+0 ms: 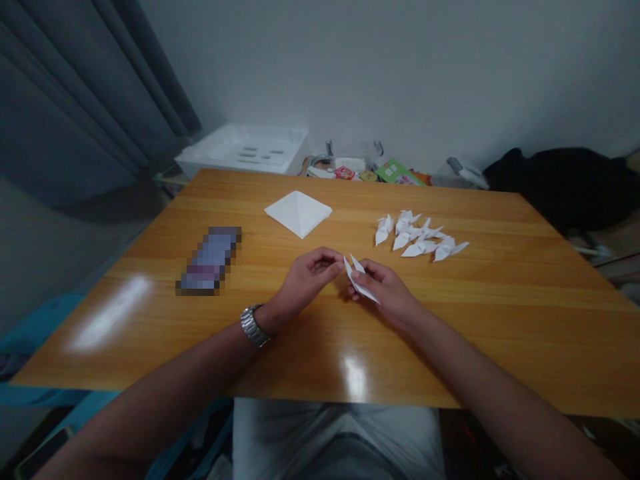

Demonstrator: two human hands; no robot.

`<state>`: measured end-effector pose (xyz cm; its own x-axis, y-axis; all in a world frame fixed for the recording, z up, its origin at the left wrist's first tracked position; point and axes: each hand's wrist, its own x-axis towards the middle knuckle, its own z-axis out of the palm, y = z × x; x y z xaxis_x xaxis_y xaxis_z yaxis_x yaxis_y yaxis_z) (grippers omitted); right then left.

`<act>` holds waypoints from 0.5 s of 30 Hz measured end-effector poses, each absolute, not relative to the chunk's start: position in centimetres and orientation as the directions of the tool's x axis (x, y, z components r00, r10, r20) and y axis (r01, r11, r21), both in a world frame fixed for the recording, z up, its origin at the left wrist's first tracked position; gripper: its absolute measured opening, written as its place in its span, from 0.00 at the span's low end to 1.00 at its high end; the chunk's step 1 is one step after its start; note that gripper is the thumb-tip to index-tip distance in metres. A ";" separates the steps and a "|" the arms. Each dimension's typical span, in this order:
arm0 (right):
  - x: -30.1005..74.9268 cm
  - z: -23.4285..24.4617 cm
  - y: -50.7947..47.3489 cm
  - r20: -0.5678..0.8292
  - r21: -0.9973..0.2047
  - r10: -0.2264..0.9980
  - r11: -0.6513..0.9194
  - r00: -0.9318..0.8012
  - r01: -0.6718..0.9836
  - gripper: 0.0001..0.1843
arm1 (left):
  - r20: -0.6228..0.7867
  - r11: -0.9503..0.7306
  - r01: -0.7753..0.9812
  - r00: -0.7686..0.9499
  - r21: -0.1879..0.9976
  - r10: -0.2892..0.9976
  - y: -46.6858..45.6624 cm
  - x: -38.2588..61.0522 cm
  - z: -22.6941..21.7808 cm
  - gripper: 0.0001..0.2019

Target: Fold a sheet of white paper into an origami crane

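Note:
A small white folded paper piece (367, 293) with two narrow points stands above the middle of the table. My right hand (390, 290) is closed around its lower body, the thumb pressed on top. At the tip of its left point, my left hand (316, 272) is closed in a pinch, thumb against forefinger. The right hand's fingers partly hide the paper's underside. Several finished paper cranes (420, 235) sit grouped on the table beyond my right hand. Farther back, left of the cranes, lies a stack of white paper squares (299, 213), turned corner-on.
A pixelated phone-like object (209, 261) lies on the wooden table (500, 333) at left. Behind the far edge are a white plastic tray (200, 157), a green packet (399, 173) and other small items. Black cloth (560, 187) is heaped at far right.

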<state>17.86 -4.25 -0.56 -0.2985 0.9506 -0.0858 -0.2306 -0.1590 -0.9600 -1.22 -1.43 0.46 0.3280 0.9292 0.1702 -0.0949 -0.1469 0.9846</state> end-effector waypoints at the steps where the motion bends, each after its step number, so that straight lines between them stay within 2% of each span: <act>1: 17.9 -0.6 -4.3 -0.084 -0.960 0.949 -0.158 -0.303 -0.231 0.15 | 0.171 -0.142 -0.108 0.335 0.984 0.927 -1.4 -1.2 0.3 0.13; 8: 17.8 -0.5 -4.3 -0.102 -0.959 0.945 -0.176 -0.310 -0.223 0.17 | 0.185 -0.149 -0.126 0.358 0.981 0.915 -1.4 -1.2 0.2 0.12; 15: 17.9 -0.7 -4.3 -0.112 -0.966 0.936 -0.182 -0.333 -0.186 0.18 | 0.238 -0.227 -0.073 0.366 0.971 0.900 -1.4 -1.3 0.1 0.09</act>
<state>17.93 -4.35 -0.69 -0.3330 0.9362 -0.1122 -0.1859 -0.1819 -0.9656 -1.32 -1.43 0.10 0.3660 0.8996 0.2382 -0.0730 -0.2274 0.9711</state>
